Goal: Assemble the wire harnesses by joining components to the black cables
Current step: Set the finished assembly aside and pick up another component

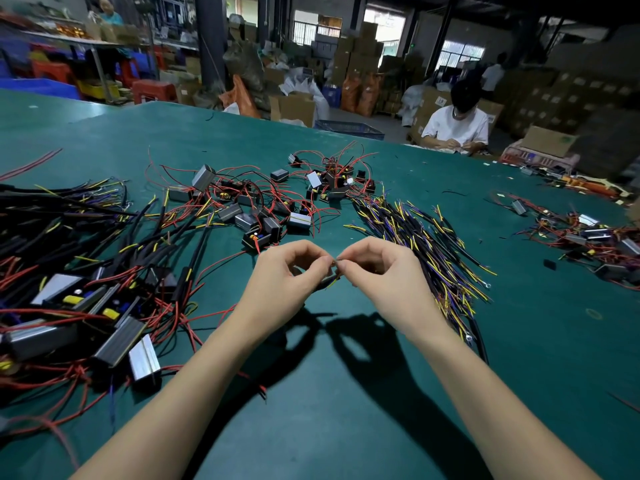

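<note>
Above the green table (346, 393), my left hand (287, 275) and my right hand (384, 268) meet fingertip to fingertip. Both pinch the thin wire ends (335, 262) between thumb and forefinger. A short black cable end with a yellow lead (329, 282) hangs just below the fingers. Loose black cables with yellow and purple leads (419, 237) fan out to the right of my right hand. Small black and grey component boxes with red wires (263, 209) lie beyond my hands.
A large tangle of black cables, grey boxes and red wires (86, 289) fills the left side. Another pile of parts (581, 237) lies far right. A person in a white shirt (457, 126) sits across the table. Cardboard boxes (294, 105) stand behind.
</note>
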`<act>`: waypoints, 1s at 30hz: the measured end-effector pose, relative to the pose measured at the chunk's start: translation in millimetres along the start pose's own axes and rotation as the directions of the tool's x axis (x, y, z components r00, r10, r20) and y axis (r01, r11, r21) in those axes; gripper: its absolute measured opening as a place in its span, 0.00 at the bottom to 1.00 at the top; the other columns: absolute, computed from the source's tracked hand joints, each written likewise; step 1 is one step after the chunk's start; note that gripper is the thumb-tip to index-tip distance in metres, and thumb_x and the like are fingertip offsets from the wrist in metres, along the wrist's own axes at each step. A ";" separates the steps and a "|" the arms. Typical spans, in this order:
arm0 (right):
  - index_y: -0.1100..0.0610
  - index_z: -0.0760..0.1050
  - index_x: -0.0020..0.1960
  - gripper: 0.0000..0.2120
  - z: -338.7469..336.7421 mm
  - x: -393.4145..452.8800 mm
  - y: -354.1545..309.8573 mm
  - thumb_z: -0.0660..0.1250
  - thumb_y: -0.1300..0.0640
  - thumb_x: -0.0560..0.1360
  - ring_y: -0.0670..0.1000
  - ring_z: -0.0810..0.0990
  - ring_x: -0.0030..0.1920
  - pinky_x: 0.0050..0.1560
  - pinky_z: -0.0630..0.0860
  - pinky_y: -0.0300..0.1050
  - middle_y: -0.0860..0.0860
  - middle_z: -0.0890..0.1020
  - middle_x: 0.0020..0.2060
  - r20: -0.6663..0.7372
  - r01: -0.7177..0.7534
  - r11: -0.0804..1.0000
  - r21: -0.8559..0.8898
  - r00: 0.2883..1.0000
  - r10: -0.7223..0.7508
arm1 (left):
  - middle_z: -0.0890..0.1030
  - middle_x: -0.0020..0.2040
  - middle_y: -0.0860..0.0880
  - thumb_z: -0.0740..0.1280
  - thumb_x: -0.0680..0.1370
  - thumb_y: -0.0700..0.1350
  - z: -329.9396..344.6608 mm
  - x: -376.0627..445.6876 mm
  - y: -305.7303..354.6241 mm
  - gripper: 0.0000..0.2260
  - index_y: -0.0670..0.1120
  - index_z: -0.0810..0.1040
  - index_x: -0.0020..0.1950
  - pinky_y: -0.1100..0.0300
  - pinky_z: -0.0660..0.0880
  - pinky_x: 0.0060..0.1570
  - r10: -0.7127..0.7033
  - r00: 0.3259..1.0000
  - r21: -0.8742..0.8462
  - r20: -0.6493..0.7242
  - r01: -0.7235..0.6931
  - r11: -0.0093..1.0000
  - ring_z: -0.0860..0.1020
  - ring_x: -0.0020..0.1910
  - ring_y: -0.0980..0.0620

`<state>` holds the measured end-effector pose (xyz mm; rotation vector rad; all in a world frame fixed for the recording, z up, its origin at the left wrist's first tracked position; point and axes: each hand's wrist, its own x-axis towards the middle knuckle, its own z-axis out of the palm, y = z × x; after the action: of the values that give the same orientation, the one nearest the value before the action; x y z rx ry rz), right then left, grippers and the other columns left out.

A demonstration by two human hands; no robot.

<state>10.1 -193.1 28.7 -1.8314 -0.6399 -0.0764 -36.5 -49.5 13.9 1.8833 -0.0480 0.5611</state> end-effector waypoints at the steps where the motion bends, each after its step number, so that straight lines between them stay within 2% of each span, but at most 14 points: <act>1: 0.57 0.79 0.39 0.07 0.1 -1.1 0.6 0.70 0.67 0.72 0.42 0.78 0.34 0.40 0.74 0.34 0.48 0.83 0.33 -0.019 0.049 0.998 -0.049 0.999 -0.050 | 0.82 0.35 0.49 0.67 0.76 0.39 -1.0 0.8 -0.2 0.06 0.42 0.82 0.40 0.58 0.73 0.39 -0.036 0.999 -0.022 0.017 0.036 0.999 0.77 0.34 0.52; 4: 0.55 0.78 0.39 0.05 -2.6 -4.0 4.1 0.69 0.64 0.72 0.42 0.76 0.35 0.46 0.73 0.44 0.43 0.80 0.33 0.019 0.272 0.907 -0.322 0.960 -0.281 | 0.80 0.31 0.53 0.67 0.76 0.39 -3.5 2.8 -1.8 0.07 0.42 0.81 0.38 0.63 0.71 0.39 -0.157 0.983 -0.074 0.095 0.164 0.984 0.75 0.33 0.57; 7: 0.54 0.78 0.41 0.04 -6.9 -2.5 8.3 0.67 0.60 0.74 0.49 0.75 0.35 0.46 0.66 0.49 0.44 0.79 0.34 0.187 0.510 0.517 -0.687 0.812 -0.553 | 0.79 0.31 0.52 0.67 0.75 0.39 -4.7 3.9 -4.6 0.08 0.39 0.80 0.38 0.62 0.70 0.40 -0.210 0.967 -0.089 0.147 0.224 0.970 0.73 0.33 0.55; 9: 0.56 0.79 0.41 0.06 -10.0 -0.4 10.5 0.65 0.59 0.76 0.53 0.76 0.34 0.45 0.64 0.48 0.48 0.80 0.34 0.276 0.575 0.331 -0.748 0.723 -0.633 | 0.79 0.31 0.52 0.67 0.75 0.39 -4.6 4.2 -6.8 0.07 0.40 0.79 0.37 0.63 0.71 0.40 -0.206 0.966 -0.080 0.156 0.220 0.972 0.73 0.32 0.56; 11: 0.56 0.79 0.41 0.07 -12.6 1.4 11.5 0.65 0.59 0.76 0.54 0.76 0.34 0.44 0.64 0.48 0.49 0.80 0.34 0.316 0.609 0.272 -0.745 0.681 -0.660 | 0.80 0.31 0.53 0.67 0.75 0.39 -3.8 4.5 -7.2 0.07 0.42 0.79 0.37 0.66 0.71 0.39 -0.200 0.967 -0.048 0.158 0.210 0.977 0.74 0.32 0.58; 14: 0.56 0.79 0.40 0.06 -14.3 2.9 11.9 0.66 0.60 0.75 0.53 0.74 0.33 0.42 0.65 0.48 0.48 0.79 0.33 0.321 0.612 0.273 -0.742 0.682 -0.657 | 0.80 0.31 0.53 0.67 0.75 0.39 -3.4 4.8 -6.5 0.07 0.41 0.80 0.37 0.69 0.71 0.38 -0.199 0.963 -0.042 0.181 0.210 0.977 0.74 0.31 0.59; 15: 0.56 0.79 0.40 0.05 -14.0 3.3 11.7 0.66 0.61 0.74 0.50 0.73 0.33 0.42 0.65 0.48 0.48 0.79 0.33 0.302 0.601 0.332 -0.727 0.714 -0.632 | 0.80 0.32 0.52 0.67 0.75 0.40 -3.6 3.4 -5.1 0.06 0.41 0.80 0.38 0.68 0.72 0.38 -0.178 0.967 -0.024 0.183 0.186 0.982 0.75 0.31 0.59; 17: 0.54 0.78 0.40 0.03 -13.8 4.1 9.8 0.67 0.60 0.73 0.44 0.70 0.32 0.43 0.67 0.50 0.44 0.79 0.34 0.235 0.531 0.559 -0.637 0.825 -0.514 | 0.81 0.34 0.52 0.67 0.76 0.41 -4.0 1.2 -4.7 0.03 0.45 0.80 0.43 0.63 0.74 0.44 -0.041 0.987 0.092 0.156 0.027 0.995 0.77 0.35 0.58; 20: 0.54 0.78 0.39 0.05 -17.3 8.0 6.8 0.69 0.61 0.73 0.48 0.75 0.32 0.42 0.73 0.50 0.47 0.80 0.33 0.168 0.285 0.892 -0.351 0.956 -0.239 | 0.80 0.35 0.56 0.67 0.75 0.48 -3.5 -2.4 -5.1 0.07 0.48 0.77 0.51 0.54 0.68 0.57 0.179 0.973 0.318 0.148 -0.218 0.923 0.79 0.40 0.54; 23: 0.53 0.78 0.38 0.08 -17.9 11.5 4.8 0.69 0.63 0.73 0.49 0.73 0.33 0.38 0.71 0.45 0.52 0.81 0.33 0.205 0.100 0.978 -0.182 0.977 -0.061 | 0.80 0.35 0.56 0.64 0.73 0.50 -3.3 -2.8 -2.7 0.07 0.49 0.78 0.46 0.51 0.65 0.58 0.236 0.962 0.401 0.141 -0.273 0.874 0.78 0.38 0.55; 26: 0.52 0.78 0.37 0.09 -17.6 10.7 4.9 0.69 0.63 0.73 0.52 0.75 0.34 0.38 0.72 0.48 0.51 0.80 0.34 0.212 0.113 0.976 -0.188 0.975 -0.072 | 0.80 0.38 0.55 0.68 0.73 0.47 -2.6 -2.6 -3.3 0.04 0.49 0.80 0.42 0.47 0.67 0.57 0.234 0.966 0.375 0.111 -0.259 0.890 0.77 0.42 0.55; 28: 0.53 0.77 0.38 0.06 -16.9 8.3 3.6 0.68 0.62 0.73 0.52 0.75 0.34 0.40 0.74 0.52 0.49 0.80 0.34 0.215 0.298 0.893 -0.337 0.948 -0.235 | 0.77 0.44 0.53 0.71 0.74 0.44 -3.1 -0.8 -3.9 0.04 0.50 0.80 0.40 0.45 0.66 0.60 0.155 0.985 0.302 0.072 -0.169 0.938 0.74 0.49 0.53; 29: 0.54 0.76 0.38 0.05 -17.3 8.0 3.9 0.67 0.61 0.72 0.50 0.74 0.33 0.40 0.73 0.53 0.47 0.79 0.34 0.248 0.449 0.754 -0.479 0.893 -0.375 | 0.75 0.46 0.52 0.71 0.74 0.44 -4.0 0.2 -3.3 0.05 0.52 0.80 0.39 0.47 0.65 0.62 0.093 0.993 0.266 0.070 -0.108 0.958 0.72 0.52 0.53; 30: 0.55 0.76 0.38 0.05 -17.5 8.2 4.4 0.66 0.61 0.72 0.48 0.72 0.33 0.40 0.72 0.52 0.47 0.78 0.34 0.313 0.581 0.519 -0.627 0.798 -0.516 | 0.74 0.47 0.52 0.71 0.74 0.45 -5.2 1.5 -2.3 0.07 0.53 0.79 0.37 0.49 0.63 0.63 0.028 0.996 0.236 0.080 -0.046 0.971 0.70 0.54 0.54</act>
<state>23.6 -206.5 34.1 -2.2805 -1.4002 -0.7767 -36.3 -43.7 13.9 2.1414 -0.0686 0.5385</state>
